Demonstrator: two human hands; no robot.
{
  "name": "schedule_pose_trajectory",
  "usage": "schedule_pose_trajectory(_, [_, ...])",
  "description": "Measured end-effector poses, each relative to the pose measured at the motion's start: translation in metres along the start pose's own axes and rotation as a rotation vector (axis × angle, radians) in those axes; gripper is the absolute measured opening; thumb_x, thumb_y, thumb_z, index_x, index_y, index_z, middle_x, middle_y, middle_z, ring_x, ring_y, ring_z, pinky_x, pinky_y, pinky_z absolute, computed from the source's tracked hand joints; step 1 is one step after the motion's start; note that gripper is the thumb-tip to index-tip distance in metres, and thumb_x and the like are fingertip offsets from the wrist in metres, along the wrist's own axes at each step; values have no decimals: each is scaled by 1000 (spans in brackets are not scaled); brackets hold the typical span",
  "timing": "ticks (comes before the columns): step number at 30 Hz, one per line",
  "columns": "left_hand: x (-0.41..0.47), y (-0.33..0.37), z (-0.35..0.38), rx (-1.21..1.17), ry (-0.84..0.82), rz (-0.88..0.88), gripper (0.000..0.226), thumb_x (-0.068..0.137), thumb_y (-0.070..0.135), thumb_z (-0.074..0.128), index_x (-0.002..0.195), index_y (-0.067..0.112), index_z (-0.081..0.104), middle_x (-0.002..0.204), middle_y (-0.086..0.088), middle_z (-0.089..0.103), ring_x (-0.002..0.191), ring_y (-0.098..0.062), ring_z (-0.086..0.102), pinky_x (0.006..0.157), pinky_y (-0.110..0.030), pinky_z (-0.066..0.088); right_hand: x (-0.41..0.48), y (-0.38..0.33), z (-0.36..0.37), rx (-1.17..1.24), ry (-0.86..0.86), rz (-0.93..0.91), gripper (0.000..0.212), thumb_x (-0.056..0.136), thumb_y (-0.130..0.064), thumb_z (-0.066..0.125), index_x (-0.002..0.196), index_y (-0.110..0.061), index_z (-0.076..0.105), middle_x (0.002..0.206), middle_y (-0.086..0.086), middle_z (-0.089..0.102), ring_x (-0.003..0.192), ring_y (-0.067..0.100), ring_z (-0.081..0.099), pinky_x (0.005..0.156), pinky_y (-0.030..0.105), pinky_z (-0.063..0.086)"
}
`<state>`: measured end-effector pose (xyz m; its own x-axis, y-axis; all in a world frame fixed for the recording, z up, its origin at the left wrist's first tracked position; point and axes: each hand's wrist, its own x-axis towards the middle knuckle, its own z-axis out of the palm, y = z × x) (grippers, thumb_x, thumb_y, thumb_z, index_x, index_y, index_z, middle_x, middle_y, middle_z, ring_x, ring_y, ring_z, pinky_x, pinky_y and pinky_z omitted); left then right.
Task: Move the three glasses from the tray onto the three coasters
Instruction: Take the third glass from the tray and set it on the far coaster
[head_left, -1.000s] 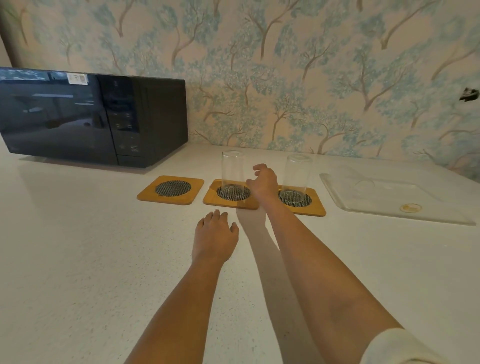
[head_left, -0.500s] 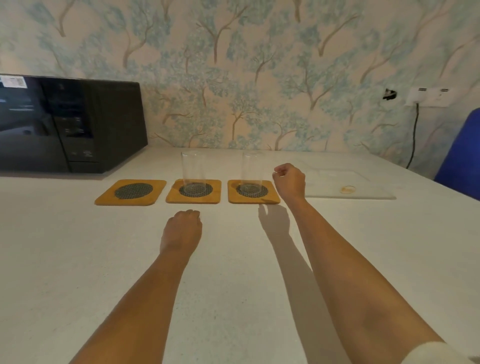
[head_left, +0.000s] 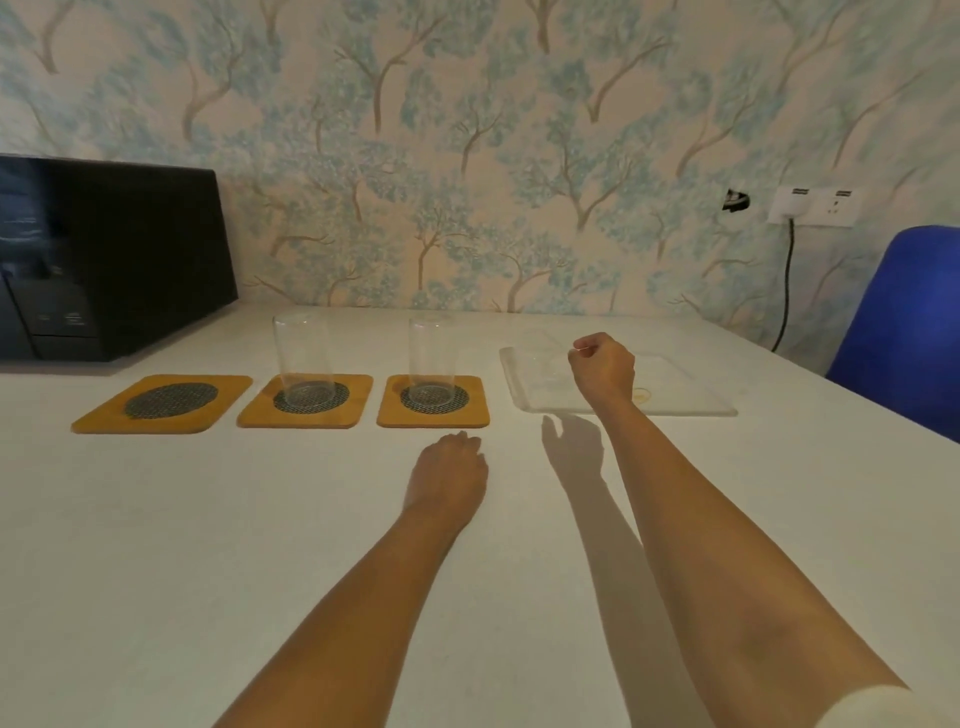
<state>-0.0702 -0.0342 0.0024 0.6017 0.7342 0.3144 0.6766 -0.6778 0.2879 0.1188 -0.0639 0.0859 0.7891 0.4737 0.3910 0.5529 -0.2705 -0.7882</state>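
Three orange coasters with dark mesh centres lie in a row. The left coaster (head_left: 161, 404) is bare. A clear glass (head_left: 304, 358) stands on the middle coaster (head_left: 306, 415), another clear glass (head_left: 431, 361) on the right coaster (head_left: 434, 418). The clear tray (head_left: 685, 387) lies to their right. My right hand (head_left: 602, 371) hovers over the tray's left part, fingers curled into a loose fist. A faint glass-like outline (head_left: 543, 358) shows just left of it; too transparent to confirm. My left hand (head_left: 447, 473) rests on the table before the right coaster, fingers curled under.
A black microwave (head_left: 109, 254) stands at the back left by the wallpapered wall. A blue chair (head_left: 904, 332) is at the table's right edge, below a wall socket (head_left: 813, 205) with a black cable. The white tabletop (head_left: 208, 545) stretches toward me.
My right hand has left the glass on the middle coaster and travelled right to the tray, closing into a fist. The left hand's fingers curled in. My view swung right.
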Motion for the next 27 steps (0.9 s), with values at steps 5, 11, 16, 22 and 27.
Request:
schedule_pose_trajectory(5, [31, 41, 25, 15, -17, 28, 37, 100, 20, 29, 129, 7, 49, 136, -13, 50, 126, -25, 45, 105, -35, 35, 38, 16, -7, -16, -41, -25, 29, 92, -15, 58, 118, -4, 64, 119, 15, 66, 111, 29, 61, 92, 32, 47])
schedule_pose_trajectory(11, [68, 59, 44, 94, 10, 5, 43, 99, 24, 28, 138, 8, 39, 149, -11, 36, 140, -23, 26, 117, -38, 21, 79, 27, 2, -110, -197, 7, 42, 93, -25, 59, 128, -4, 55, 132, 16, 56, 122, 31, 54, 98, 34, 44])
schedule_pose_trajectory(16, [82, 58, 51, 72, 4, -75, 46, 99, 29, 27, 139, 9, 37, 150, -11, 33, 142, -25, 25, 118, -39, 17, 101, 30, 25, -228, -389, 78, 67, 92, -39, 59, 142, 0, 38, 145, 20, 42, 133, 34, 44, 107, 40, 41])
schedule_pose_trajectory(22, [84, 56, 54, 20, -5, -100, 47, 99, 32, 28, 140, 10, 37, 151, -10, 33, 142, -23, 24, 120, -38, 14, 109, 27, 56, -293, -444, 139, 91, 84, -57, 61, 144, 2, 28, 146, 20, 38, 135, 33, 40, 107, 39, 38])
schedule_pose_trajectory(27, [83, 56, 54, 2, 7, -109, 47, 99, 32, 29, 139, 10, 38, 150, -10, 35, 142, -23, 25, 120, -37, 13, 110, 28, 72, -368, -514, 161, 92, 80, -59, 64, 144, -1, 32, 147, 12, 43, 136, 29, 43, 105, 36, 41])
